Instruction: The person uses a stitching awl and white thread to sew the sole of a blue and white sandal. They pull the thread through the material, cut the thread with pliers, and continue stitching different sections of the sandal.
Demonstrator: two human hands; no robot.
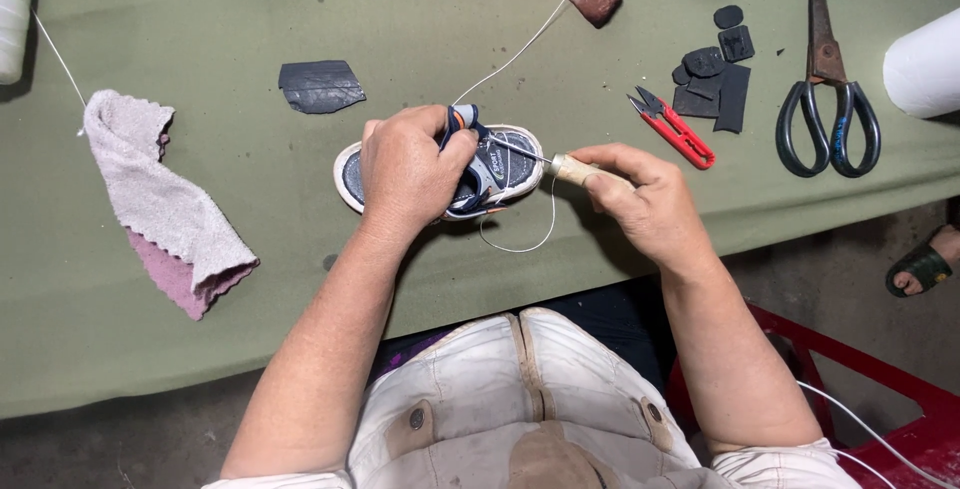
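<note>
Green worktop being used; small shoe, long axis left-right, being clamped by left hand; awl being gripped by right hand, tip entering from right.

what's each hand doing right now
Left hand: closed, holding a small shoe on the table.
Right hand: closed, holding a wooden-handled awl.

On the bench lay one small shoe, one pair of scissors, one red thread snips, one pink cloth and two white thread spools.
</note>
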